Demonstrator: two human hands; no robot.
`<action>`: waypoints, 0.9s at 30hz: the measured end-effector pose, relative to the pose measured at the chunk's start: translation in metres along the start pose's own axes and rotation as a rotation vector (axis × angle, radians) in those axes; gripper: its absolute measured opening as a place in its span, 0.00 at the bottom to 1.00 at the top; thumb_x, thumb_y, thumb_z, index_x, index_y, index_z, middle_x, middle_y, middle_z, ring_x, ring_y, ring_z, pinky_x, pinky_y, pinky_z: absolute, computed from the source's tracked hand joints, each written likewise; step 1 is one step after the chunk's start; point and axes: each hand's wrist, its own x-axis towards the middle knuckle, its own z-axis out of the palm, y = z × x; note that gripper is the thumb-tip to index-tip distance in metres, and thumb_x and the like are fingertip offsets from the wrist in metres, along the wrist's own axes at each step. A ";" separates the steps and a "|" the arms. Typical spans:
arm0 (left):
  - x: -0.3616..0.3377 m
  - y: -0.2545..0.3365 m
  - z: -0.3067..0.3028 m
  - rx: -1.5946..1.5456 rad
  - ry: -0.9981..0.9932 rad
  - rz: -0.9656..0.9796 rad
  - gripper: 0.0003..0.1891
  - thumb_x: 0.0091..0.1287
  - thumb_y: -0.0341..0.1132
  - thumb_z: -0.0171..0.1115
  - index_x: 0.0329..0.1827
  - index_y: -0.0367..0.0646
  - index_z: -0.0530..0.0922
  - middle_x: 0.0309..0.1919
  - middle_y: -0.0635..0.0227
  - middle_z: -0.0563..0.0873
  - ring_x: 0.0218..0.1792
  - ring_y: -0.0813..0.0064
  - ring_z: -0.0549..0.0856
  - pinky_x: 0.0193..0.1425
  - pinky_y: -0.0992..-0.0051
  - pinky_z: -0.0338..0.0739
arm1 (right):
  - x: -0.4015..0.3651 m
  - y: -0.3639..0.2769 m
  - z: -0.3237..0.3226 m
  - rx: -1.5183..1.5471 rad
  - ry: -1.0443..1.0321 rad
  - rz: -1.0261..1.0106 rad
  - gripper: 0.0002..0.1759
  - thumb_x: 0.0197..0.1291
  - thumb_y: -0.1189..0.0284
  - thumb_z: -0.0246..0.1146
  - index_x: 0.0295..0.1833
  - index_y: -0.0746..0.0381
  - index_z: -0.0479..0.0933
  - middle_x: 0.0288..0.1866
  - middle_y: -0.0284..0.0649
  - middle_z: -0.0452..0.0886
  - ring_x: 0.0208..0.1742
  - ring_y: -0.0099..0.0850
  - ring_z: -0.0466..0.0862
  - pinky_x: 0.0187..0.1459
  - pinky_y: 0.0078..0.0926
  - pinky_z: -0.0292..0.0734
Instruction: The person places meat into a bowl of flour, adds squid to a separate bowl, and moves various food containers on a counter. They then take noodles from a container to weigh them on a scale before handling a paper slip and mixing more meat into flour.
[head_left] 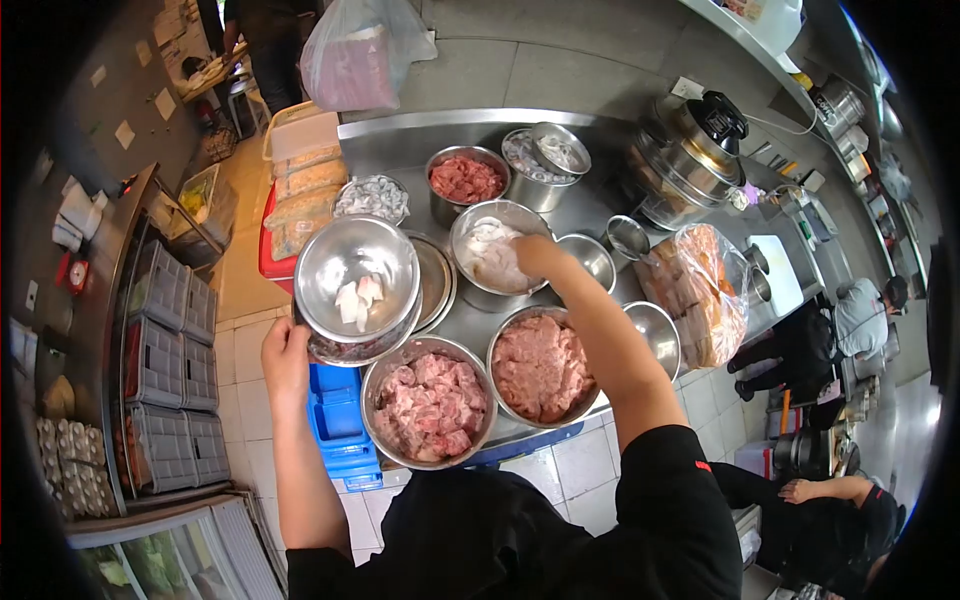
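The left hand (287,350) grips the edge of a shiny round steel bowl (388,256) holding white chunks (359,302). Farther ahead, rightward, the nearer right hand (541,256) dips into a deep steel bowl (462,262) of pale slices (490,250), its grip hidden.

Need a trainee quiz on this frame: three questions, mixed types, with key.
1. True or false: the right hand reaches into a metal pot with pale food in it.
2. The left hand is at the edge of stacked bowls. What is in the top bowl?
a) Cubes of red meat
b) A few pale pieces
c) Whole eggs
3. Fill in: nearest the body, the chunky pink meat sits to the person's ____ of the smoother, ground-looking meat.

Key: 1 true; 2 b; 3 left.
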 end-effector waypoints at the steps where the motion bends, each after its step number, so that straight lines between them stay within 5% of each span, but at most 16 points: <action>1: -0.001 -0.002 -0.007 0.006 -0.007 0.015 0.10 0.61 0.29 0.53 0.21 0.42 0.68 0.18 0.75 0.72 0.19 0.85 0.71 0.22 0.81 0.67 | 0.004 0.014 0.000 -0.008 0.006 -0.114 0.14 0.51 0.73 0.56 0.43 0.66 0.80 0.40 0.53 0.82 0.42 0.46 0.83 0.44 0.39 0.78; 5: -0.015 0.004 -0.014 -0.034 0.041 -0.019 0.09 0.62 0.28 0.53 0.22 0.43 0.68 0.20 0.75 0.73 0.20 0.85 0.71 0.22 0.82 0.68 | -0.006 0.025 -0.032 0.193 -0.103 -0.015 0.15 0.54 0.70 0.57 0.46 0.64 0.80 0.41 0.54 0.82 0.41 0.46 0.83 0.44 0.38 0.78; 8: -0.019 0.003 -0.011 -0.086 0.044 -0.020 0.09 0.62 0.28 0.53 0.22 0.43 0.68 0.20 0.75 0.73 0.20 0.85 0.71 0.22 0.82 0.68 | -0.015 0.025 -0.046 0.185 0.024 -0.096 0.16 0.57 0.68 0.57 0.48 0.62 0.79 0.42 0.52 0.82 0.43 0.46 0.82 0.45 0.37 0.78; 11: -0.021 0.002 -0.008 -0.066 0.012 -0.028 0.09 0.62 0.29 0.53 0.22 0.43 0.68 0.20 0.75 0.73 0.20 0.86 0.71 0.22 0.82 0.68 | -0.030 0.007 -0.081 0.287 0.016 0.025 0.16 0.59 0.66 0.56 0.50 0.61 0.79 0.46 0.50 0.81 0.47 0.46 0.81 0.47 0.36 0.77; 14: -0.024 0.011 0.001 -0.007 -0.026 -0.027 0.09 0.62 0.29 0.53 0.22 0.43 0.69 0.18 0.76 0.73 0.20 0.86 0.70 0.22 0.82 0.67 | -0.039 0.001 -0.092 0.613 -0.109 0.246 0.17 0.59 0.65 0.57 0.51 0.62 0.77 0.45 0.47 0.82 0.37 0.42 0.84 0.40 0.34 0.78; 16: -0.017 0.000 0.003 -0.003 -0.036 -0.001 0.09 0.62 0.30 0.54 0.22 0.43 0.69 0.18 0.76 0.72 0.19 0.86 0.70 0.22 0.82 0.66 | -0.035 0.005 -0.082 0.520 0.298 0.033 0.20 0.57 0.64 0.58 0.52 0.62 0.76 0.40 0.49 0.82 0.42 0.45 0.82 0.44 0.38 0.76; 19: -0.015 0.002 0.011 0.013 -0.042 0.024 0.09 0.61 0.30 0.54 0.22 0.43 0.69 0.18 0.77 0.72 0.19 0.86 0.70 0.22 0.82 0.65 | -0.033 0.001 -0.087 0.437 0.453 0.145 0.19 0.54 0.67 0.59 0.51 0.62 0.75 0.37 0.48 0.82 0.40 0.43 0.83 0.43 0.38 0.76; 22: -0.016 0.013 0.021 0.010 -0.053 0.013 0.09 0.61 0.30 0.55 0.22 0.43 0.70 0.18 0.77 0.72 0.19 0.87 0.69 0.22 0.83 0.64 | -0.037 -0.006 -0.101 0.852 0.406 0.236 0.18 0.53 0.69 0.60 0.51 0.61 0.74 0.36 0.49 0.82 0.40 0.42 0.83 0.43 0.37 0.75; 27: -0.004 0.007 0.019 0.021 -0.108 0.069 0.10 0.62 0.30 0.55 0.22 0.43 0.69 0.18 0.78 0.71 0.20 0.88 0.68 0.22 0.83 0.62 | -0.041 -0.020 -0.131 0.611 0.530 0.154 0.19 0.52 0.71 0.59 0.53 0.59 0.74 0.37 0.50 0.82 0.41 0.43 0.83 0.44 0.36 0.76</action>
